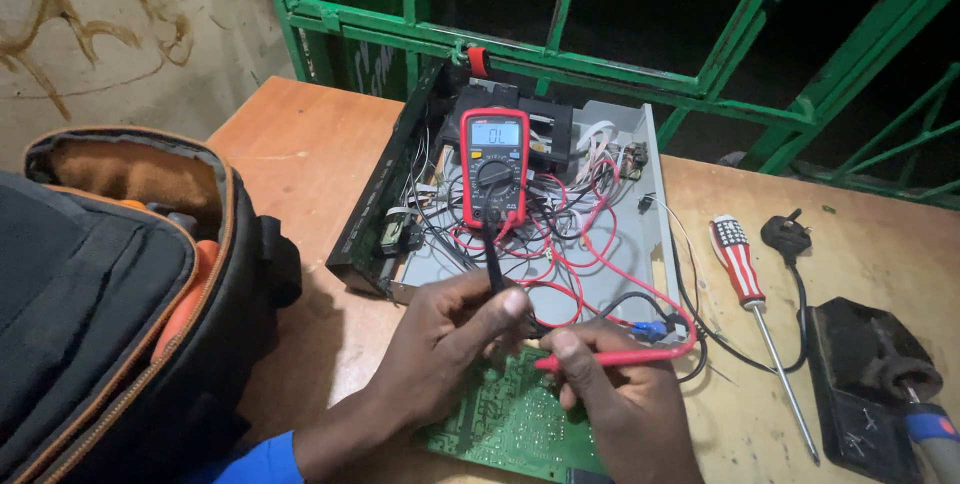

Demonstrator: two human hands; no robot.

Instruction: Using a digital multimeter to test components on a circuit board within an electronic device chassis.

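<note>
My left hand (445,344) pinches a black test probe (494,262) upright, its tip down at a green circuit board (500,419) lying on the wooden table (300,144). My right hand (620,404) grips a red test probe (610,357), which lies nearly flat with its tip pointing left onto the same board. Both probe leads run back to a red multimeter (494,162) that stands propped inside an open grey metal device case (645,234) full of red and black wires.
An open black and orange tool bag (110,284) fills the left foreground. Right of the case lie a screwdriver with a striped red and white handle (745,284), a black mains plug (787,236) and a black block (865,384). A green metal window grille (560,54) stands behind the table.
</note>
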